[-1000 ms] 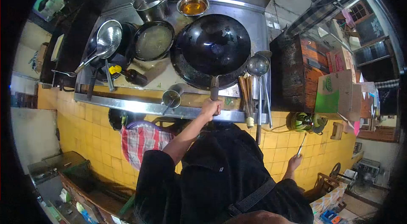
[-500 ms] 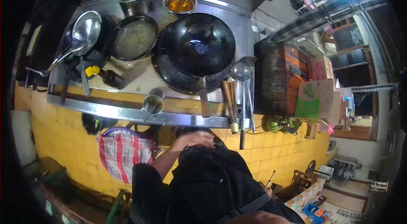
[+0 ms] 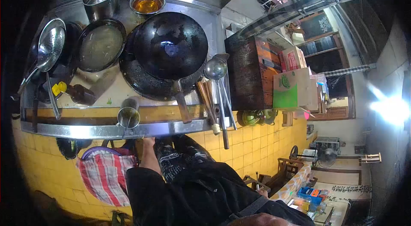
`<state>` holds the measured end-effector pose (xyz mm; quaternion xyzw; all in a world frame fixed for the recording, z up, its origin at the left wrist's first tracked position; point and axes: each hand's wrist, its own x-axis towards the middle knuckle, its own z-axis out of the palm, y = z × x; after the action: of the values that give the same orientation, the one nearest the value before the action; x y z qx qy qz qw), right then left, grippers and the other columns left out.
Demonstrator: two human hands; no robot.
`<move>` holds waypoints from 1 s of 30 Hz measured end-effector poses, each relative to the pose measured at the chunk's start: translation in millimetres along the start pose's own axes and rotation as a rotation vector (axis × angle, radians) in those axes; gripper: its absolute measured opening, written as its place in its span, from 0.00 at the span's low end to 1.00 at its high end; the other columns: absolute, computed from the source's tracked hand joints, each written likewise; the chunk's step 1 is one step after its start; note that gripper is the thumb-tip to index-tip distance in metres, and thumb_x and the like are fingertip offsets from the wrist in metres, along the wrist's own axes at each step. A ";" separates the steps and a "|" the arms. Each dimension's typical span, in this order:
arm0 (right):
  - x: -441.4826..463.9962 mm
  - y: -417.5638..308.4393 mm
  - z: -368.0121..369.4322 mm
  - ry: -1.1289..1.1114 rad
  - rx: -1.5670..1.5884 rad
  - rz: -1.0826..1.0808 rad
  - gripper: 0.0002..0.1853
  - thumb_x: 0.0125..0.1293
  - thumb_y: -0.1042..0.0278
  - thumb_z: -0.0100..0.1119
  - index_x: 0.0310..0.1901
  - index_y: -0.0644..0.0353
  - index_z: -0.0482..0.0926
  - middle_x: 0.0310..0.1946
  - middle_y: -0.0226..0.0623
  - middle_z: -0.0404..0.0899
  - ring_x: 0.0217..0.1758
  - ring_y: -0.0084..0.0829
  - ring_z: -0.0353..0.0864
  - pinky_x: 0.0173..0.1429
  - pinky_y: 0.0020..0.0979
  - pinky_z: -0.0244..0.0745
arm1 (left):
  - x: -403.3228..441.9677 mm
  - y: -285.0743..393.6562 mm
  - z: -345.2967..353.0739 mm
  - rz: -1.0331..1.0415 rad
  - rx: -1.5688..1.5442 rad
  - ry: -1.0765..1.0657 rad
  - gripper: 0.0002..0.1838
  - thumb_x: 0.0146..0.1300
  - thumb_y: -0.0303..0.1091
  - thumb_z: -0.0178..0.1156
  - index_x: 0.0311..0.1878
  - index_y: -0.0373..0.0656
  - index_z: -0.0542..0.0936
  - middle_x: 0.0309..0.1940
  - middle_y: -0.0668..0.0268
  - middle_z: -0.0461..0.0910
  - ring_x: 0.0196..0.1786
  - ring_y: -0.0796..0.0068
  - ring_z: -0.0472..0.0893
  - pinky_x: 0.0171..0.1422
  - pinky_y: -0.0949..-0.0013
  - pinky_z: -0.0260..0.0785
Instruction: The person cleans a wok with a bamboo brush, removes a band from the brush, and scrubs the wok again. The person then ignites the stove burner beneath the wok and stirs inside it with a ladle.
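Observation:
My left forearm (image 3: 148,157) reaches toward the counter's front edge, and the hand and its fingers are hidden there. Low on the right, by my dark clothing, my right hand (image 3: 262,192) is closed around a thin stick-like object (image 3: 257,179), too small to identify. Ahead on the counter, a black wok (image 3: 171,42) with a wooden handle rests on another dark pan. A metal cup (image 3: 129,115) stands at the counter's front edge, nearest my left arm. Right of the wok lie a ladle (image 3: 215,68) and several wooden sticks (image 3: 207,102).
A metal pot (image 3: 102,5), a bowl of amber liquid (image 3: 147,2), a round pan (image 3: 102,46), a strainer (image 3: 51,46) and a yellow-capped bottle (image 3: 79,93) occupy the counter. Below is a red-striped cloth (image 3: 105,177). Cardboard boxes (image 3: 291,89) sit on the right.
My left hand, blurred in front of my body before, has dropped forward out of sight by the counter edge. The view has turned right, so the counter items appear farther left.

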<state>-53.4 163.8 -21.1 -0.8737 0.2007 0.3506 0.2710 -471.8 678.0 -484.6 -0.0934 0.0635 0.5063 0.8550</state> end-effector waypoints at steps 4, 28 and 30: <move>-5.0 0.7 -8.4 -0.025 0.029 0.035 0.15 0.67 0.61 0.57 0.45 0.65 0.72 0.25 0.47 0.79 0.18 0.39 0.74 0.23 0.41 0.66 | 16.6 -2.9 10.9 0.009 0.105 0.405 0.16 0.72 0.42 0.47 0.55 0.46 0.75 0.48 0.62 0.80 0.47 0.62 0.80 0.44 0.60 0.76; 44.0 -172.8 51.4 0.257 -0.607 -0.707 0.16 0.70 0.58 0.55 0.48 0.62 0.81 0.22 0.40 0.81 0.21 0.30 0.77 0.25 0.36 0.69 | -4.9 -18.6 36.5 -0.415 0.777 0.745 0.10 0.67 0.38 0.56 0.47 0.46 0.79 0.41 0.63 0.81 0.38 0.73 0.79 0.40 0.69 0.74; 50.6 -195.5 80.2 0.320 -0.385 -0.903 0.13 0.70 0.60 0.55 0.40 0.63 0.82 0.17 0.36 0.77 0.19 0.29 0.75 0.25 0.33 0.67 | -31.6 -18.2 85.0 -0.602 1.267 0.129 0.13 0.68 0.39 0.56 0.48 0.43 0.82 0.40 0.61 0.82 0.39 0.74 0.80 0.40 0.69 0.74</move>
<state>46.0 355.9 -41.3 -0.9500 -0.2257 0.0914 0.1953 -469.9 661.5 -393.6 0.3791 0.3682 0.1068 0.8422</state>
